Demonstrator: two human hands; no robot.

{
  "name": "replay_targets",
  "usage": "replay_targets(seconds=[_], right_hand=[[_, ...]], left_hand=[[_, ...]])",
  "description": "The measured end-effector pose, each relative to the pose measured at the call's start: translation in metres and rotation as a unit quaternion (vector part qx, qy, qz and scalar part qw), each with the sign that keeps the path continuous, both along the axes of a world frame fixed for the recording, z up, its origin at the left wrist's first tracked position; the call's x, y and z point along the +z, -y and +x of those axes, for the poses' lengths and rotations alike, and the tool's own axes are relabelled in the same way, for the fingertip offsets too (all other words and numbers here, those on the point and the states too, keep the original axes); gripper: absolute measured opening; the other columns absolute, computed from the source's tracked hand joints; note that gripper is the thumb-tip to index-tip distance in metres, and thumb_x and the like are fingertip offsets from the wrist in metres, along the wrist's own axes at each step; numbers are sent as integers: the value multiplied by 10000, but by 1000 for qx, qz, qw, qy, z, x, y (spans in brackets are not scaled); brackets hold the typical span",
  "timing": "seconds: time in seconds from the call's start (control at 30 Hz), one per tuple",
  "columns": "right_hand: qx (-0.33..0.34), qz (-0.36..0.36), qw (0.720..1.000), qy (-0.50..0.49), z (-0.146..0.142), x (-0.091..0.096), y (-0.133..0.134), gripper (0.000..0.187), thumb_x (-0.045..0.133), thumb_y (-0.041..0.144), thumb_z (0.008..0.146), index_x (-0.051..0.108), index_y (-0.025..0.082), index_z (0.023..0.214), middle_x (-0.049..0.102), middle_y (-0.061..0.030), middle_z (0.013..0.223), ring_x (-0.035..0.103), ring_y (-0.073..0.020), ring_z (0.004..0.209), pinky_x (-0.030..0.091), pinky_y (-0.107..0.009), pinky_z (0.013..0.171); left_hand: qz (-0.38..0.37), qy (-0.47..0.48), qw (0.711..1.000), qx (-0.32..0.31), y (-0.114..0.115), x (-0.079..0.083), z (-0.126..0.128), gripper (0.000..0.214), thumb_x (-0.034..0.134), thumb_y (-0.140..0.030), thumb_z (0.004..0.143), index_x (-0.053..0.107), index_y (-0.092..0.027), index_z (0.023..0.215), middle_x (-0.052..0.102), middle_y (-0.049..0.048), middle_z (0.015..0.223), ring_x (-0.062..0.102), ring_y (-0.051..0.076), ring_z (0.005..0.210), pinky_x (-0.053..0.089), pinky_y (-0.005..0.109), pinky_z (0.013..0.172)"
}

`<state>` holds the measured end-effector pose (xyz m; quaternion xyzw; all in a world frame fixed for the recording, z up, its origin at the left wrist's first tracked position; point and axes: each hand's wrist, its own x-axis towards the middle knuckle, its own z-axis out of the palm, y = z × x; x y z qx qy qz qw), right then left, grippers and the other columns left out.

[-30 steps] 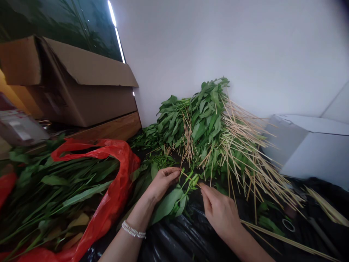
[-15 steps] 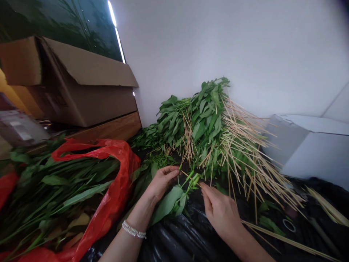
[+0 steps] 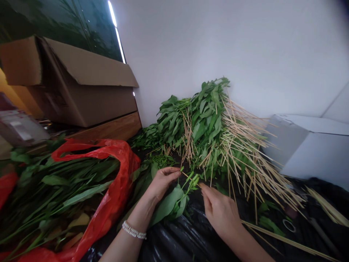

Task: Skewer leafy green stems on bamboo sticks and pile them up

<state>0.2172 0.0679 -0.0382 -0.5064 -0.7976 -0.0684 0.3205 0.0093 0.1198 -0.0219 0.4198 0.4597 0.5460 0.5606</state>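
My left hand [image 3: 165, 182], with a beaded bracelet at the wrist, pinches a short green stem [image 3: 182, 169] at the far tip of a thin wooden skewer [image 3: 185, 175]. Several cut stem ends [image 3: 194, 180] are threaded on that skewer, close to my right hand [image 3: 219, 205]. The fingers of my right hand are closed on the skewer's near end. Broad green leaves [image 3: 171, 203] hang from the threaded stems between my hands, over black plastic [image 3: 174, 240].
Beyond my hands lies a pile of leafy bunches [image 3: 204, 112] on skewers [image 3: 245, 145]. A red plastic bag [image 3: 125, 163] with long leafy stems [image 3: 79, 182] is on the left. An open cardboard box [image 3: 103, 102] stands behind it; a white box [image 3: 321, 153] is at right.
My left fingers have shifted slightly to the right with the stem at the skewer's tip. The hanging leaves moved a little; my right hand stayed nearly still.
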Motion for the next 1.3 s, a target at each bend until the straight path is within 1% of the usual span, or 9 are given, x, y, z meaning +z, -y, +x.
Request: replay_targets(seconds=[0.3, 0.47, 0.6, 0.7, 0.83, 0.97, 1.13, 1.3], right_hand=[[0, -5, 1000, 5, -1, 0, 2, 334, 389, 148, 872, 599, 230, 1118, 700, -15, 883, 663, -136, 680, 450, -217, 563], [5, -20, 1000, -2, -2, -1, 3, 344, 373, 139, 875, 603, 217, 1117, 694, -34, 858, 666, -155, 705, 469, -228, 600], [13, -24, 1000, -12, -2, -1, 3, 352, 371, 137, 880, 588, 213, 1146, 691, -40, 888, 668, -161, 738, 482, -232, 650], [21, -26, 999, -14, -3, 0, 4, 360, 367, 130, 882, 577, 204, 1165, 688, -47, 919, 669, -163, 760, 487, -237, 675], [27, -29, 999, -20, -4, -1, 5, 367, 360, 117, 883, 578, 189, 1169, 687, -52, 920, 668, -167, 779, 489, -250, 722], [28, -26, 999, -19, -4, -3, 5, 383, 353, 103, 876, 574, 181, 1179, 687, -56, 915, 669, -167, 777, 489, -251, 718], [23, -48, 999, -6, -5, -2, 6, 399, 357, 88, 863, 570, 183, 1186, 685, -49, 913, 670, -171, 776, 489, -251, 676], [16, -67, 998, 9, -4, -3, 6, 419, 352, 76, 849, 566, 176, 1196, 682, -54, 921, 671, -185, 782, 496, -272, 675]], left_hand=[[22, -45, 999, 14, -2, -4, -2, 285, 839, -307, 542, 741, -156, 763, 709, 48, 741, 609, 138, 652, 450, 242, 662], [27, -77, 997, -6, -2, -7, -3, 277, 839, -305, 543, 742, -157, 755, 702, 49, 744, 603, 145, 669, 448, 246, 677], [9, -32, 999, -26, -3, -8, -4, 271, 828, -312, 577, 732, -159, 779, 687, 27, 724, 565, 103, 607, 417, 209, 608], [1, 3, 999, -38, -2, -6, -4, 244, 811, -315, 614, 727, -156, 778, 680, 18, 722, 556, 82, 603, 404, 187, 597], [-29, 32, 997, -58, 0, -4, -2, 238, 823, -305, 600, 718, -155, 753, 682, 13, 720, 566, 76, 599, 408, 184, 593], [-55, 70, 993, -81, 3, -3, 4, 254, 837, -292, 577, 711, -140, 737, 678, 17, 714, 586, 91, 623, 430, 205, 636], [-63, 43, 994, -72, 7, -2, 13, 296, 865, -292, 510, 695, -119, 679, 600, -28, 577, 478, 52, 496, 344, 188, 515], [-58, 27, 995, -79, 8, -4, 14, 303, 861, -300, 513, 691, -117, 683, 595, -24, 585, 475, 56, 510, 347, 194, 534]])
